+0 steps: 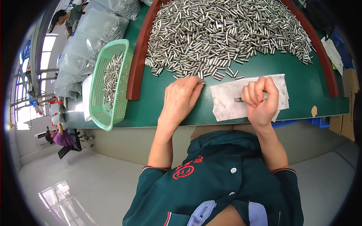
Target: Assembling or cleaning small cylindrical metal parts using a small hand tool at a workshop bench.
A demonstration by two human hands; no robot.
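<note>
A large heap of short metal pins [226,34] covers the far part of the green table. My left hand [179,98] is at the near edge of the heap, back up, fingers curled and pinched together. A tiny light bit shows at its fingertips, too small to name. My right hand [262,100] is closed, palm side partly up, round a small tool with a flat dark tip [238,100]. Most of that tool is hidden in the fingers. Under the right hand lies a smudged white cloth or paper sheet [224,107].
Red-brown rails [136,75] border the heap on both sides. To the left stands a green perforated basket [120,101] with pins inside, beside several clear bags [83,47] of metal parts. Cardboard boxes [348,105] are at the far right. Two other people are farther off left.
</note>
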